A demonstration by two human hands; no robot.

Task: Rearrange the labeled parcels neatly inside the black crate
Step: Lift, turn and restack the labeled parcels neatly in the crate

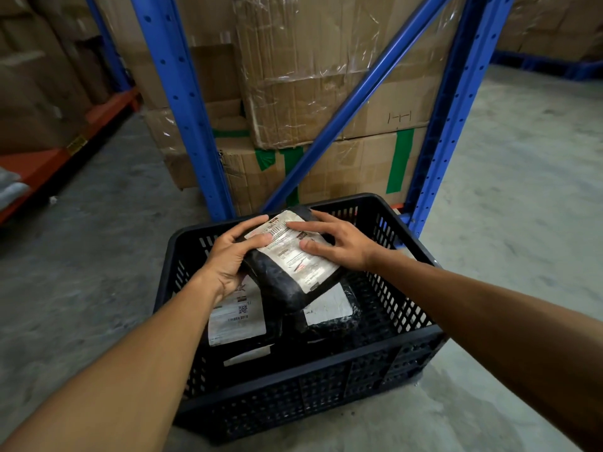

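Crate (293, 380): black, slatted, on the concrete floor just in front of the person; its near wall is closest to the camera.
Lower parcels: two lie flat on the crate bottom, a left parcel (236, 316) with a QR label and a right parcel (328, 309) with a plain white label; a third label strip shows nearer the front wall, but what it belongs to is too dark to tell.
Top parcel (290, 259): black wrap, white label up, held tilted over the other two, far end raised toward the back wall.
Left hand (228, 259): clamped on the top parcel's left edge, thumb on the label, fingers curled under.
Right hand (339, 244): fingers spread flat on the label's right side, pressing rather than pinching; whether anything curls underneath, I cannot tell.
Step in hand: likely squaring and seating the top parcel.
Doing it well: turn it parallel to the crate walls, lower the raised end first, keep the label up, and set it into the open floor at right instead of stacking it crookedly.
Risk: slick wrap may slide off the lower pair.
Rack (182, 102): blue uprights with taped cartons behind the crate, not involved.
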